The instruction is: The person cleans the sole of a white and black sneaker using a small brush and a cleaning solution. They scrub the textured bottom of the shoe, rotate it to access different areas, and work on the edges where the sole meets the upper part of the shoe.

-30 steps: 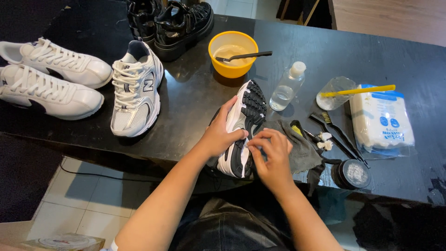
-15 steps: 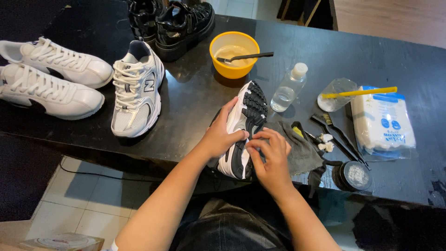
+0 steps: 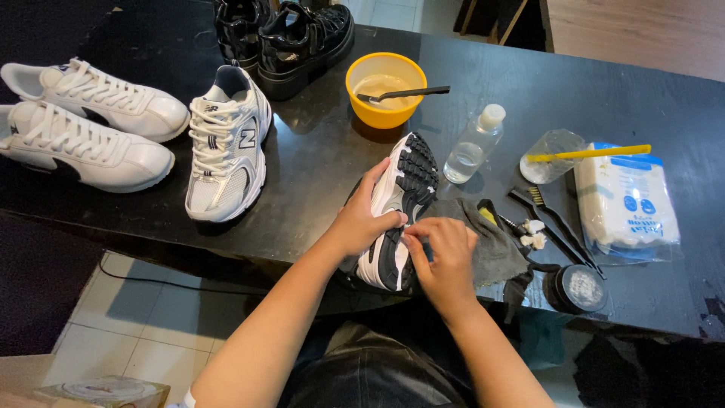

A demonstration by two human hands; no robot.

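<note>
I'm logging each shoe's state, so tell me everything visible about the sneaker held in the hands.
The sneaker lies tipped over at the black table's near edge, its black-and-white lugged sole facing up and its toe pointing away. The left hand grips its white side; the right hand pinches at the sole's middle. A grey cloth lies beside it.

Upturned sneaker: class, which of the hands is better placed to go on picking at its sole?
Right hand: its fingertips pinch at the sole of the upturned sneaker, while the left hand grips its side.

Bare forearms, no sleeves visible; dark glossy trousers cover the lap.
</note>
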